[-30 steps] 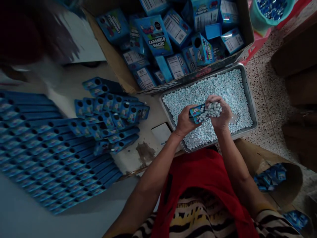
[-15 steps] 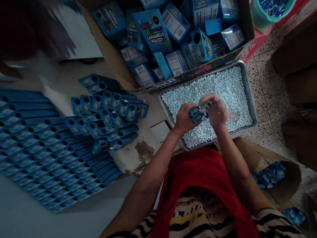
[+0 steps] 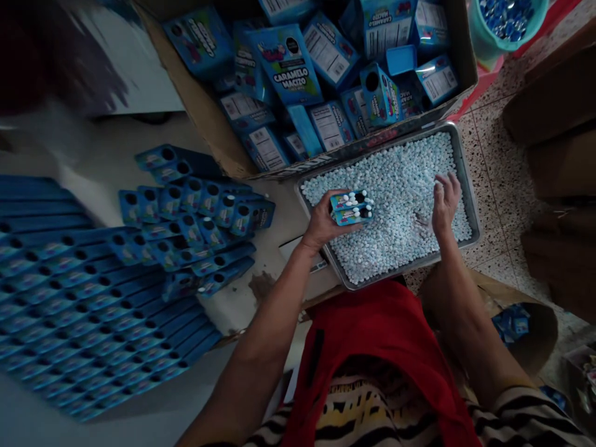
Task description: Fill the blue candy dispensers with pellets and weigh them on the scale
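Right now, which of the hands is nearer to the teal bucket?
Right. The right hand is over the metal tray, below and left of the teal bucket in the picture. The left hand is farther left, holding blue boxes.

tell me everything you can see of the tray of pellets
The tray is a rectangle of grey, metal-looking material with rounded corners and a raised rim. It sits alongside the cardboard box, spread with white and pale-blue pellets. The left hand holds two blue boxes over one end; the right hand is over the other, contact unclear.
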Tool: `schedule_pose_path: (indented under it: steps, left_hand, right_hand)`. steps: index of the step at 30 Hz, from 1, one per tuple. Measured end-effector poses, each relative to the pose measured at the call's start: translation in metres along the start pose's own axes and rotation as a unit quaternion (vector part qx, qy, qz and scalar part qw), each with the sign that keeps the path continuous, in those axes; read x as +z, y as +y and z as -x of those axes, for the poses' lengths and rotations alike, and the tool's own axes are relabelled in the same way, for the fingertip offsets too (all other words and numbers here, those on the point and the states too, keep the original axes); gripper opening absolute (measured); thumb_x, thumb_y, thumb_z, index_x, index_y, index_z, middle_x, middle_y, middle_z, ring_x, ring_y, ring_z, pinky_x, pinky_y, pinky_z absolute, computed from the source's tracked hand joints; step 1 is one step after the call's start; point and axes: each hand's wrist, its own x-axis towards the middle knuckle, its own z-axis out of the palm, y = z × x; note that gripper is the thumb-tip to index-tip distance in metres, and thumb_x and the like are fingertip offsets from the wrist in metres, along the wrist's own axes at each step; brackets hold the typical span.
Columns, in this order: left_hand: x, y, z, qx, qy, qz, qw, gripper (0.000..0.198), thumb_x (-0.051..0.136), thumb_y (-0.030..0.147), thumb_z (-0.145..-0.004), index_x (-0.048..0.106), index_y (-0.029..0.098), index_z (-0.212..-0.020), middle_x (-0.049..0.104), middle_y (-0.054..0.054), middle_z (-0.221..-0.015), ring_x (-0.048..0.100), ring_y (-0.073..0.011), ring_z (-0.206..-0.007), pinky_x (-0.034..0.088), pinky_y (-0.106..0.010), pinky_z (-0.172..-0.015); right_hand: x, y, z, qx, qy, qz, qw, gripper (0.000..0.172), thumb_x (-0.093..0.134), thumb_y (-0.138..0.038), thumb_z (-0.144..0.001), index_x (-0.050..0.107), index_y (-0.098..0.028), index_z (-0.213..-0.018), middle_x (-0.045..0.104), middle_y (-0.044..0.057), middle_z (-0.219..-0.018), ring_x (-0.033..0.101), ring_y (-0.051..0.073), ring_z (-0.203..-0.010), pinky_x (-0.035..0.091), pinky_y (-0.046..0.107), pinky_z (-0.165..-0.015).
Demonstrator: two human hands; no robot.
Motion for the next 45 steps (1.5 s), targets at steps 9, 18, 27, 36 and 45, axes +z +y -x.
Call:
schedule_pose_path:
  steps: [9,18,27,36,45]
  left_hand:
    - [0.056,-0.024,-0.050,-0.041,-0.143,0.065,0.987,0.102,0.110,0.043,-0.049,0.062,0.025,-0.136,0.076,-0.013,-0.134,0.077,-0.0353,-0.122,0.065,-0.053,-0.105]
    - [0.074,0.036,-0.035,0.074,-0.182,0.034,0.980,0.088,0.109,0.034,-0.056,0.063,0.030,-0.131,0.053,-0.014,-0.168,0.056,-0.0394,-0.155,0.050,-0.061,-0.126]
    - [0.017,0.032,0.024,0.026,0.003,-0.108,0.994,0.072,0.098,0.040,-0.071,0.063,0.026,-0.132,0.075,-0.009,-0.128,0.075,-0.0329,-0.123,0.061,-0.047,-0.108]
    - [0.037,0.040,0.027,-0.022,0.099,-0.121,0.987,0.075,0.097,0.030,-0.064,0.063,0.028,-0.131,0.077,-0.006,-0.123,0.076,-0.0324,-0.115,0.064,-0.047,-0.101]
    - [0.025,0.021,0.028,0.005,0.086,-0.094,0.992,0.076,0.101,0.044,-0.065,0.066,0.028,-0.130,0.077,-0.008,-0.126,0.076,-0.0359,-0.120,0.063,-0.055,-0.107]
  right_hand:
    - [0.058,0.033,0.009,0.007,-0.019,-0.033,0.999,0.043,0.077,-0.048,-0.089,0.077,-0.032,-0.129,0.065,0.005,-0.156,0.044,0.024,-0.159,0.026,0.055,-0.138]
    - [0.068,0.025,0.013,0.245,0.007,-0.352,0.903,0.023,0.083,-0.045,-0.073,0.075,-0.028,-0.087,0.081,-0.006,-0.092,0.071,0.022,-0.117,0.054,0.041,-0.115]
    - [0.059,-0.060,0.059,0.264,-0.102,-0.544,0.790,0.023,0.078,-0.047,-0.077,0.066,-0.027,-0.081,0.076,0.001,-0.086,0.077,0.025,-0.102,0.062,0.049,-0.106]
    - [0.072,-0.130,0.070,0.128,-0.125,-0.429,0.885,0.034,0.064,-0.061,-0.089,0.072,-0.029,-0.084,0.077,0.005,-0.107,0.074,0.026,-0.104,0.057,0.047,-0.112]
    - [0.079,-0.135,0.078,0.107,-0.241,-0.380,0.887,0.047,0.068,-0.075,-0.088,0.078,-0.029,-0.087,0.080,0.004,-0.100,0.076,0.027,-0.115,0.053,0.050,-0.122]
